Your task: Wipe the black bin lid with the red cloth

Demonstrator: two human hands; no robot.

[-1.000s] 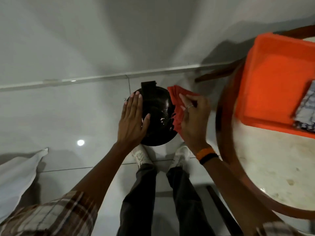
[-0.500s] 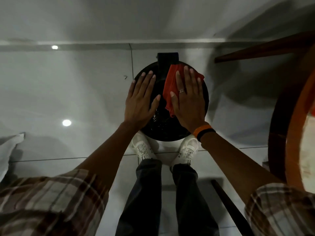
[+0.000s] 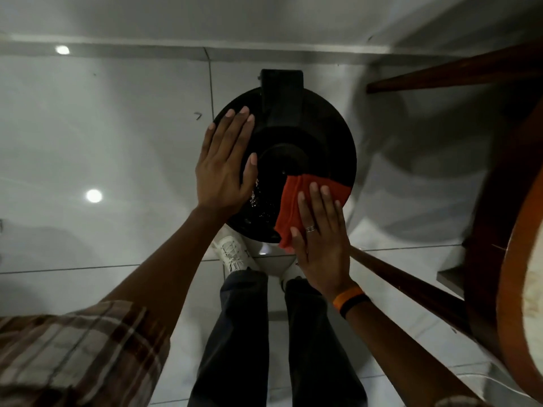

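Note:
The round black bin lid (image 3: pixel 308 136) lies below me on the floor-standing bin, with a raised hinge block at its far side. My left hand (image 3: pixel 226 165) rests flat on the lid's left part, fingers together and spread forward. My right hand (image 3: pixel 320 230) presses flat on the red cloth (image 3: pixel 293 201) at the lid's near right edge. The cloth is bunched and hangs slightly past the rim. Small bright specks or droplets show on the lid between my hands.
A round wooden table (image 3: pixel 505 259) with a pale top stands at the right, its dark legs (image 3: pixel 411 283) slanting close to the bin. My white shoes (image 3: pixel 235 254) stand just under the bin. Glossy white floor tiles and a wall skirting surround it.
My right hand has slid the red cloth from the lid's far upper middle down to its near right edge. My left hand stays flat on the lid's left side.

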